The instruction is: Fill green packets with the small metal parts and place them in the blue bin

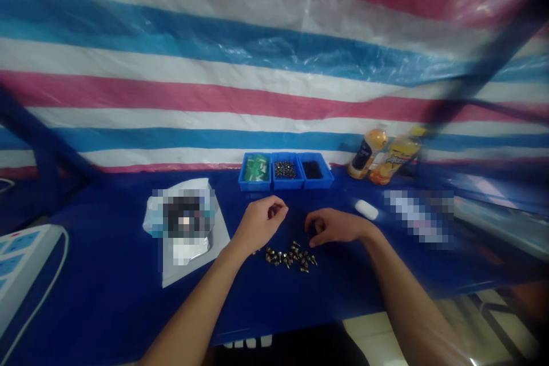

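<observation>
My left hand (259, 221) hovers over the blue table (107, 274), fingers curled into a loose fist around something too small to name. My right hand (332, 227) rests on the table a little to the right, fingers pinched together on a small dark piece I cannot make out. Just in front of both hands lies a pile of several small metal screws (290, 255). Behind the hands stand three joined blue bins (285, 171): green parts in the left one, shiny metal pieces in the middle, dark pieces in the right.
A white bag and sheet with a blurred patch (186, 223) lie to the left. Two yellow drink bottles (384, 155) lean at the back right, with a small white oval object (366, 209) near them. A white power strip (23, 257) sits far left. A striped tarpaulin (257, 57) hangs behind.
</observation>
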The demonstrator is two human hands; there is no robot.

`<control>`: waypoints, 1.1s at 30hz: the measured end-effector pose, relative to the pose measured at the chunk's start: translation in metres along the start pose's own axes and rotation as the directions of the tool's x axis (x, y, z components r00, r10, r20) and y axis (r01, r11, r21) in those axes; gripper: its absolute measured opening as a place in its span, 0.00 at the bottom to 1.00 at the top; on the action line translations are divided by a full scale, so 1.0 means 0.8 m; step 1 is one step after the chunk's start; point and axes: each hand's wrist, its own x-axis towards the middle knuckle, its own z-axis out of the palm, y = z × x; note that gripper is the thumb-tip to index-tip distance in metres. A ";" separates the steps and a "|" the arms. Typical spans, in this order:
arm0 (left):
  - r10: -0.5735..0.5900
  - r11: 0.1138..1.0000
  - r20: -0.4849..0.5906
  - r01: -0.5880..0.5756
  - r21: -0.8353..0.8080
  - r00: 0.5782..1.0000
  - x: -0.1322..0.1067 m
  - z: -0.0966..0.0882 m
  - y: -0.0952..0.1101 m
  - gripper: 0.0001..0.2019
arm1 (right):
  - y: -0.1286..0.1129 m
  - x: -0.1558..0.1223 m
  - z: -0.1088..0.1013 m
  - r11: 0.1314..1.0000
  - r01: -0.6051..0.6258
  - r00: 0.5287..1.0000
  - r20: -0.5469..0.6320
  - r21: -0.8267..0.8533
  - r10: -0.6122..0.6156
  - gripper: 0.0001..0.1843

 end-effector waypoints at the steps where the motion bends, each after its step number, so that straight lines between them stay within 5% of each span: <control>1: 0.001 1.000 0.001 -0.001 0.004 1.000 0.000 0.000 0.000 0.09 | 0.001 0.000 0.000 1.000 -0.009 1.000 0.008 -0.013 0.009 0.23; 8: 0.009 1.000 0.003 -0.009 0.015 1.000 0.000 0.000 -0.001 0.09 | -0.002 0.010 0.006 0.997 0.075 0.987 -0.137 -0.036 -0.079 0.08; 16: 0.004 1.000 0.004 -0.004 0.023 1.000 -0.001 -0.001 0.000 0.09 | -0.007 0.015 0.009 0.992 0.114 0.943 -0.320 0.048 -0.093 0.13; 22: 0.013 1.000 -0.006 -0.013 0.013 1.000 -0.001 -0.002 0.001 0.09 | -0.018 0.018 0.010 0.978 0.109 0.846 -0.500 -0.179 -0.186 0.13; 28: 0.006 1.000 0.003 -0.006 0.009 1.000 0.000 -0.002 0.002 0.09 | -0.015 0.023 0.011 0.993 0.049 0.865 -0.492 -0.104 -0.094 0.18; 30: 0.005 1.000 0.006 -0.005 0.008 1.000 0.001 -0.002 0.002 0.09 | -0.014 0.028 0.013 0.997 0.074 0.830 -0.554 -0.013 -0.068 0.19; 33: 0.005 1.000 0.015 -0.005 0.006 1.000 0.000 -0.001 0.002 0.09 | -0.015 0.033 0.015 0.971 0.186 0.694 -0.719 0.147 -0.024 0.20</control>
